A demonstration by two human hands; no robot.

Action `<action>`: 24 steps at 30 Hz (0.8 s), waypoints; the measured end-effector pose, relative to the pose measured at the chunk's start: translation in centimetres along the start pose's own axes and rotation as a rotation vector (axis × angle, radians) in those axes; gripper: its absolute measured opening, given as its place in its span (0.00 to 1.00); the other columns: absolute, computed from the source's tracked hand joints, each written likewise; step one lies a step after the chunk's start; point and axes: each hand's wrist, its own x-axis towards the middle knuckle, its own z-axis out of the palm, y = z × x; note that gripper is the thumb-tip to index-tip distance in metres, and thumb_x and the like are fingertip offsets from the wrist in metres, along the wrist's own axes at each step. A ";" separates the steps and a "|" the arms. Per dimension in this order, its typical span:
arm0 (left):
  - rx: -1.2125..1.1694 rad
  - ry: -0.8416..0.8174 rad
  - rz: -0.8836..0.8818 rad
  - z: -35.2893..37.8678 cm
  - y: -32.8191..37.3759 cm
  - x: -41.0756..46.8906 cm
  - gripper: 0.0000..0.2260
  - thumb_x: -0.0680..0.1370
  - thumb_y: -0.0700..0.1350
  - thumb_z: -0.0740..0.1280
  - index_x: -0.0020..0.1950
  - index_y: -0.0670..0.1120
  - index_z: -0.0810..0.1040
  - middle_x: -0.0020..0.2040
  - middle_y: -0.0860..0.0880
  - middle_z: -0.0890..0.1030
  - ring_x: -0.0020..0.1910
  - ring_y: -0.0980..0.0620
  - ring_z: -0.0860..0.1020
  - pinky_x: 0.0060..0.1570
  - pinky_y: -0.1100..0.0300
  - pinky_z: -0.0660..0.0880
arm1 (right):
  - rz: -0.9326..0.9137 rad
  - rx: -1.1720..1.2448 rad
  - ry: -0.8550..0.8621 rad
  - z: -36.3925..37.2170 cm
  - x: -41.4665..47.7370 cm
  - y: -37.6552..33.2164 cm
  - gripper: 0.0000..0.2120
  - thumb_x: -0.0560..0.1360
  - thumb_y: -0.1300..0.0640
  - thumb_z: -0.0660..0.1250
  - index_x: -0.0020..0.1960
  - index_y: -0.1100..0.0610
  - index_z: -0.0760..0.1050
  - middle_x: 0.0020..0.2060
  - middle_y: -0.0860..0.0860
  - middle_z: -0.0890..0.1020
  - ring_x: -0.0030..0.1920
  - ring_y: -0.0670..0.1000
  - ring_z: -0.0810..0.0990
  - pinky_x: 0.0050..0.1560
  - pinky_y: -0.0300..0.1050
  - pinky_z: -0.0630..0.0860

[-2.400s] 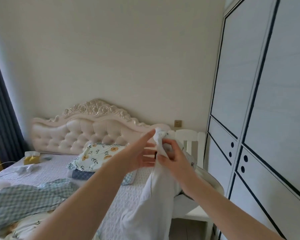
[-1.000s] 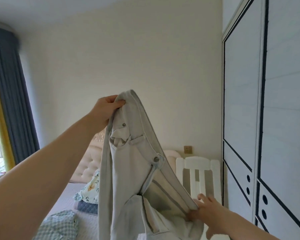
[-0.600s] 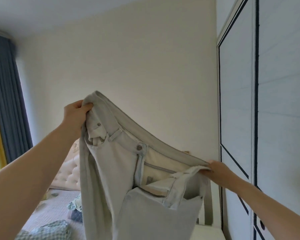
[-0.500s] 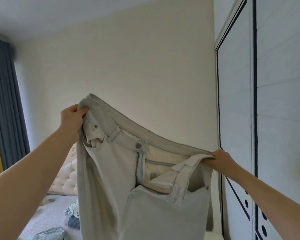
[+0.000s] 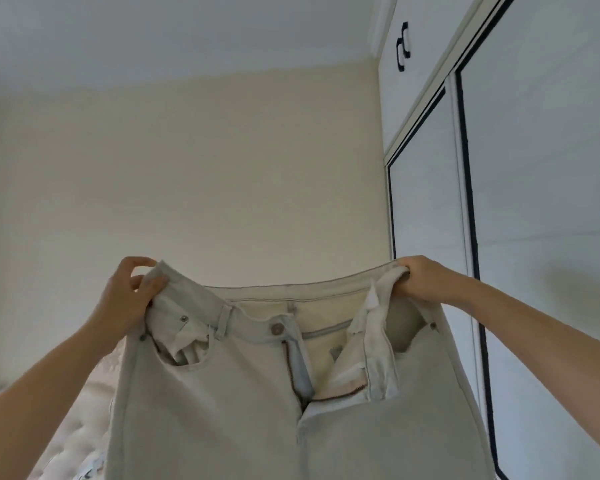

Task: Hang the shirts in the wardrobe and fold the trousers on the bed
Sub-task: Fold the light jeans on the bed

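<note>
We hold the trousers up in mid-air by the waistband. Left hand pinches one end, right hand grips the other, curled over the band. Stretched wide so the front hangs flat and the legs drop straight; our read is prep for the fold. Fabric is pale grey-beige denim and looks fairly stiff. Fly open, zip and round metal button exposed, pocket lining bunched out on the left side. Not on the bed yet: tufted headboard shows low left, wardrobe doors closed on the right.
</note>
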 end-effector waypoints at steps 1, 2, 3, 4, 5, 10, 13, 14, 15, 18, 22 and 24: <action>0.012 -0.083 0.028 0.4 -0.4 0.2 0.16 0.82 0.45 0.63 0.68 0.57 0.67 0.47 0.48 0.80 0.44 0.48 0.79 0.39 0.58 0.74 | 0.012 -0.113 -0.040 -0.3 0.4 -0.1 0.16 0.74 0.50 0.70 0.52 0.63 0.78 0.48 0.56 0.82 0.51 0.56 0.80 0.53 0.49 0.76; 0.064 -0.173 0.063 0.9 -1.0 0.6 0.20 0.82 0.44 0.62 0.70 0.61 0.63 0.46 0.45 0.79 0.43 0.45 0.79 0.40 0.57 0.75 | 0.038 -0.200 -0.077 -0.5 0.9 -0.1 0.20 0.73 0.47 0.70 0.52 0.63 0.78 0.49 0.56 0.82 0.50 0.56 0.80 0.51 0.48 0.75; 0.126 -0.256 0.112 1.5 -1.7 1.0 0.23 0.83 0.42 0.60 0.72 0.63 0.60 0.44 0.41 0.78 0.42 0.41 0.78 0.41 0.55 0.75 | 0.071 -0.272 -0.116 -0.6 1.3 0.0 0.23 0.71 0.42 0.70 0.50 0.63 0.78 0.47 0.57 0.82 0.46 0.55 0.79 0.47 0.47 0.75; 0.197 -0.326 0.155 2.1 -2.4 1.4 0.24 0.83 0.40 0.59 0.71 0.65 0.59 0.43 0.37 0.76 0.41 0.38 0.77 0.41 0.52 0.75 | 0.104 -0.340 -0.154 -0.6 1.7 -0.1 0.25 0.69 0.38 0.70 0.45 0.62 0.77 0.42 0.56 0.81 0.41 0.53 0.77 0.42 0.45 0.73; 0.262 -0.394 0.198 2.7 -3.3 2.0 0.25 0.83 0.37 0.57 0.70 0.65 0.61 0.43 0.35 0.76 0.40 0.38 0.77 0.42 0.51 0.76 | 0.145 -0.402 -0.195 -0.6 1.9 -0.2 0.26 0.68 0.35 0.69 0.39 0.60 0.74 0.37 0.54 0.78 0.36 0.51 0.74 0.38 0.43 0.70; 0.442 -0.612 0.293 4.7 -6.5 4.2 0.31 0.77 0.27 0.54 0.56 0.65 0.76 0.59 0.52 0.77 0.59 0.54 0.75 0.61 0.53 0.73 | 0.267 -0.536 -0.363 -2.5 3.5 0.5 0.16 0.75 0.49 0.67 0.33 0.55 0.68 0.32 0.50 0.70 0.32 0.49 0.67 0.32 0.38 0.65; 0.476 -0.695 0.237 5.2 -7.4 5.1 0.30 0.74 0.28 0.57 0.52 0.65 0.78 0.56 0.58 0.79 0.57 0.57 0.76 0.57 0.55 0.75 | 0.230 -0.537 -0.459 -2.4 4.4 2.2 0.15 0.62 0.44 0.69 0.38 0.57 0.77 0.35 0.50 0.73 0.36 0.50 0.69 0.36 0.41 0.68; 0.476 -0.722 0.214 5.2 -7.5 5.2 0.27 0.72 0.30 0.59 0.50 0.63 0.79 0.53 0.59 0.80 0.53 0.58 0.78 0.53 0.58 0.77 | 0.230 -0.520 -0.494 -2.2 4.6 2.6 0.16 0.57 0.41 0.68 0.35 0.53 0.79 0.34 0.49 0.73 0.36 0.49 0.70 0.36 0.41 0.69; 0.478 -0.749 0.197 5.4 -7.6 5.2 0.22 0.71 0.32 0.62 0.47 0.61 0.80 0.50 0.59 0.81 0.49 0.60 0.79 0.49 0.61 0.77 | 0.240 -0.503 -0.532 -1.9 4.8 2.8 0.13 0.54 0.40 0.68 0.31 0.48 0.77 0.32 0.48 0.73 0.35 0.48 0.71 0.37 0.40 0.70; 0.586 -0.830 0.133 6.0 -7.4 4.8 0.09 0.69 0.40 0.68 0.41 0.54 0.81 0.42 0.55 0.81 0.37 0.59 0.78 0.37 0.68 0.74 | 0.233 -0.431 -0.641 -1.0 4.8 3.0 0.14 0.57 0.39 0.71 0.37 0.46 0.79 0.38 0.46 0.80 0.40 0.47 0.79 0.44 0.41 0.78; 0.540 -1.021 -0.023 6.6 -7.5 4.5 0.04 0.66 0.42 0.69 0.39 0.50 0.82 0.36 0.53 0.79 0.33 0.60 0.75 0.34 0.67 0.71 | 0.331 -0.035 -0.811 -0.8 4.8 3.0 0.14 0.73 0.53 0.73 0.55 0.59 0.80 0.53 0.55 0.84 0.56 0.55 0.82 0.59 0.52 0.77; 0.191 -1.079 -0.158 6.6 -7.3 5.0 0.03 0.70 0.40 0.71 0.42 0.43 0.82 0.38 0.47 0.78 0.38 0.54 0.76 0.37 0.63 0.73 | 0.314 0.261 -0.673 0.0 4.8 2.6 0.15 0.75 0.49 0.68 0.51 0.61 0.79 0.50 0.56 0.84 0.52 0.56 0.83 0.55 0.51 0.78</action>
